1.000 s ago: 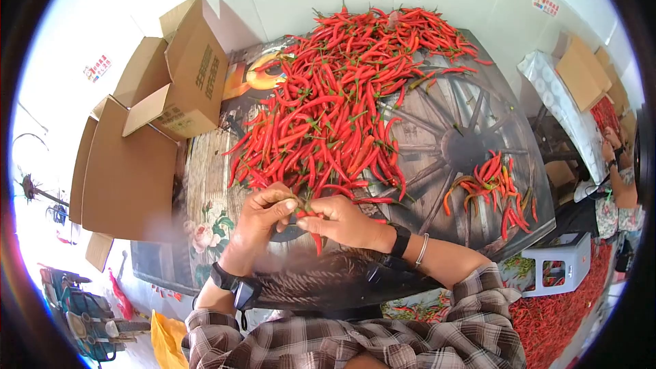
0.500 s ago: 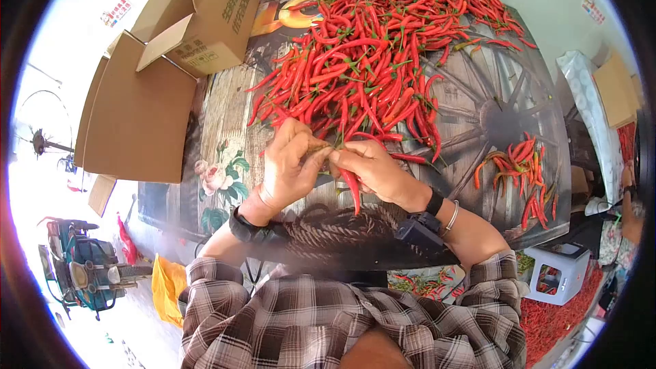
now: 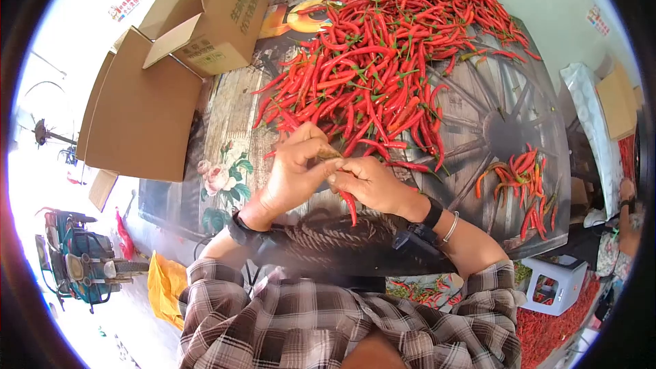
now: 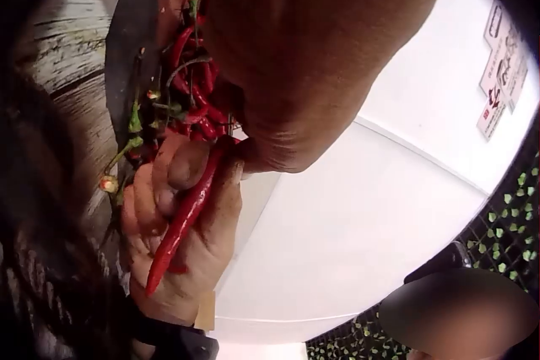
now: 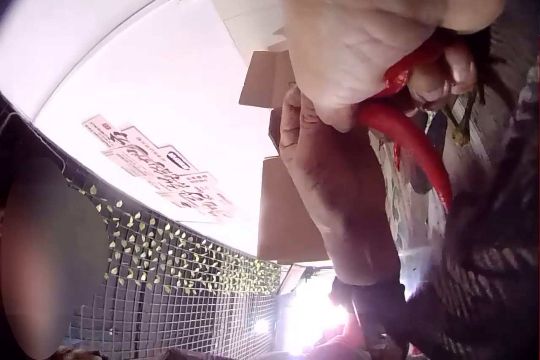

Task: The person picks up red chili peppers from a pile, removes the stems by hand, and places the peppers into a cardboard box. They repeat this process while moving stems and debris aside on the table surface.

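Both hands meet in front of a large pile of red chilies [image 3: 383, 75]. A red chili [image 3: 350, 209] hangs point down at the right hand [image 3: 376, 184], whose fingers curl round it. The left hand [image 3: 297, 167] has its thumb and fingers bent together against the right fingertips, with a small brownish-green piece [image 3: 329, 154] between them. In the left wrist view the chili [image 4: 179, 238] lies along the right hand [image 4: 211, 225]. From the right wrist, its curved red tip [image 5: 418, 153] shows below the palm; its stem end is hidden.
Open cardboard boxes [image 3: 145, 113] stand at the table's left. A smaller heap of red and brownish chilies [image 3: 523, 181] lies on the right side of the wheel-patterned tabletop [image 3: 471, 123]. A pale plastic stool [image 3: 555, 283] is below the right edge.
The head view has tilted down and shifted. The hands stay together over the table's near part; the green stem seen above the fingers half a second ago no longer shows.
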Tool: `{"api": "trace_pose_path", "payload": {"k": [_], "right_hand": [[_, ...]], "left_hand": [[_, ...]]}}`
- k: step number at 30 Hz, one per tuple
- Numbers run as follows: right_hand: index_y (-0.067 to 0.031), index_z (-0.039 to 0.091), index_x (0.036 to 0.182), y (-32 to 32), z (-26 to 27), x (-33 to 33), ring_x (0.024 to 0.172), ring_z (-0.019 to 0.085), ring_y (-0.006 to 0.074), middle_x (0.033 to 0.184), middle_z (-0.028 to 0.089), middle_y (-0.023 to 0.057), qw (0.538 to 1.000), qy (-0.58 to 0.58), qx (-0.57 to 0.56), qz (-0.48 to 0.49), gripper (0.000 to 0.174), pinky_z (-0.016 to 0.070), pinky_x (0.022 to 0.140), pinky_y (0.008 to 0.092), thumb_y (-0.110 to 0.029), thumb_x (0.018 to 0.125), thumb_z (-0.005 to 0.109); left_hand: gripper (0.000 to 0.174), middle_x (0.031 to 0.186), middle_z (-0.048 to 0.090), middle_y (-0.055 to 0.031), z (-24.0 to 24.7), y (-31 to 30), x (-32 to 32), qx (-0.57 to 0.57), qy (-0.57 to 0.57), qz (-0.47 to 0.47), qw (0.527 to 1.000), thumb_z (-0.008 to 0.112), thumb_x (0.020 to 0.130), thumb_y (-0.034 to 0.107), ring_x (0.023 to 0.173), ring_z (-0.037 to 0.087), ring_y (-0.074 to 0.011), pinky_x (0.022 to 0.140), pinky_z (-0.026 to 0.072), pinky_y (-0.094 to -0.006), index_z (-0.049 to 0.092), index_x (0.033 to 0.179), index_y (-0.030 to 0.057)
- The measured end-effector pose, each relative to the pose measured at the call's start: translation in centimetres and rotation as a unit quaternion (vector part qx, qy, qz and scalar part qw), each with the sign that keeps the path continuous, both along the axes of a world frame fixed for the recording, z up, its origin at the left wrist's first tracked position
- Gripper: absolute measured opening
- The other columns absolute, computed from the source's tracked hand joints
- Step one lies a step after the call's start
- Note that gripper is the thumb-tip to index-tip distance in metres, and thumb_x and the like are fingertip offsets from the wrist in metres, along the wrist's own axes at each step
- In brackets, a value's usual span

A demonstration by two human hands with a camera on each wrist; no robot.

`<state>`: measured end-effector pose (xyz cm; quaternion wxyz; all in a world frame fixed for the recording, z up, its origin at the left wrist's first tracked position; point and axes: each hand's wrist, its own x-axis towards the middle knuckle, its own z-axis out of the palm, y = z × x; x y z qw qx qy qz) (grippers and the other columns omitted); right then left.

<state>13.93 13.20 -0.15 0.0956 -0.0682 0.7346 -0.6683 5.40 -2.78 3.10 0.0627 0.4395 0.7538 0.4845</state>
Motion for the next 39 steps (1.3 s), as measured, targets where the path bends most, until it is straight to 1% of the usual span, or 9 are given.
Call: {"api": "trace_pose_path", "payload": {"k": [6,18,22,24,25,28,31,34,39], "right_hand": [[0.0014,0.056,0.078,-0.4,-0.4,0.1,0.057,0.043,0.0069,0.058,0.046,0.0054,0.998,0.037,0.025,-0.048,0.024,0.0353,0.05,0.0314,-0.02,0.091,0.056],[0.0,0.053,0.076,-0.6,1.4,0.6,0.063,0.052,0.0318,0.069,0.051,0.0157,0.967,0.214,0.127,-0.048,0.021,0.0398,0.057,0.0396,-0.017,0.086,0.061],[0.0005,0.052,0.077,-1.8,1.0,1.1,0.062,0.052,0.0318,0.069,0.05,0.0152,0.951,0.285,0.117,0.007,0.022,0.04,0.057,0.0385,-0.017,0.087,0.06],[-0.0001,0.052,0.077,-1.9,0.4,1.0,0.063,0.051,0.0318,0.068,0.049,0.0151,0.978,0.193,0.066,0.033,0.022,0.0407,0.058,0.0368,-0.017,0.087,0.059],[-0.0006,0.051,0.075,-1.7,0.0,0.7,0.058,0.05,0.0245,0.065,0.05,0.0098,0.975,0.218,0.044,-0.022,0.025,0.0407,0.056,0.0341,-0.019,0.09,0.057],[-0.003,0.057,0.087,-0.2,0.9,0.4,0.051,0.045,0.006,0.065,0.049,-0.0034,0.984,-0.049,-0.162,-0.047,0.026,0.035,0.045,0.0223,-0.026,0.097,0.049],[-0.0011,0.056,0.101,0.6,0.1,-0.1,0.048,0.046,0.0075,0.073,0.054,0.0014,0.939,-0.101,-0.317,-0.086,0.028,0.0371,0.042,0.0221,-0.027,0.099,0.045],[-0.005,0.055,0.101,0.8,0.0,-0.4,0.047,0.047,0.0074,0.065,0.051,-0.0018,0.917,-0.089,-0.378,-0.088,0.025,0.0343,0.041,0.022,-0.029,0.098,0.048],[-0.0052,0.053,0.1,0.4,0.9,-0.7,0.058,0.058,0.0141,0.076,0.059,0.0046,0.871,-0.124,-0.439,-0.183,0.027,0.0501,0.05,0.0293,-0.03,0.098,0.045]], "left_hand": [[0.013,0.075,0.048,-0.0084,0.3,0.5,0.7,0.025,0.091,0.038,0.995,0.07,0.073,0.001,0.067,0.049,-0.0207,0.058,0.0409,-0.031,0.057,0.075,-0.0005],[0.025,0.073,0.043,0.0022,-1.1,-0.2,-0.7,0.041,-0.244,-0.055,0.967,0.067,0.084,0.015,0.063,0.039,-0.0074,0.056,0.0298,-0.0237,0.051,0.069,0.004],[0.022,0.071,0.043,0.0031,0.0,-0.8,-1.4,0.053,-0.419,-0.008,0.906,0.065,0.086,0.018,0.059,0.038,-0.0049,0.052,0.0289,-0.0215,0.055,0.071,0.0054],[0.02,0.068,0.046,0.0066,1.4,-1.2,-1.3,0.161,-0.478,0.052,0.862,0.063,0.089,0.021,0.058,0.037,-0.0028,0.053,0.0296,-0.0207,0.058,0.076,0.0059],[0.02,0.068,0.046,0.0066,1.2,-1.8,-1.7,0.159,-0.479,0.053,0.862,0.063,0.089,0.021,0.058,0.037,-0.0028,0.053,0.0296,-0.0207,0.058,0.076,0.0059],[0.013,0.072,0.051,0.006,1.1,-2.6,-3.5,0.15,-0.293,0.09,0.94,0.064,0.088,0.016,0.063,0.043,-0.0031,0.057,0.0357,-0.0194,0.062,0.084,0.0046],[0.021,0.094,0.063,-0.0013,0.9,-2.9,-5.1,0.115,-0.196,0.171,0.959,0.063,0.084,0.001,0.083,0.056,-0.007,0.075,0.0445,-0.0215,0.065,0.105,0.0012],[0.029,0.098,0.062,-0.0051,0.4,-3.1,-5.8,0.05,-0.089,0.166,0.981,0.063,0.078,-0.003,0.089,0.058,-0.0141,0.078,0.045,-0.026,0.065,0.106,0.0023],[0.034,0.094,0.061,-0.0057,1.0,-2.4,-4.8,-0.085,0.154,0.067,0.982,0.067,0.07,-0.001,0.093,0.057,-0.0235,0.083,0.0442,-0.0327,0.066,0.103,0.0051]]}}
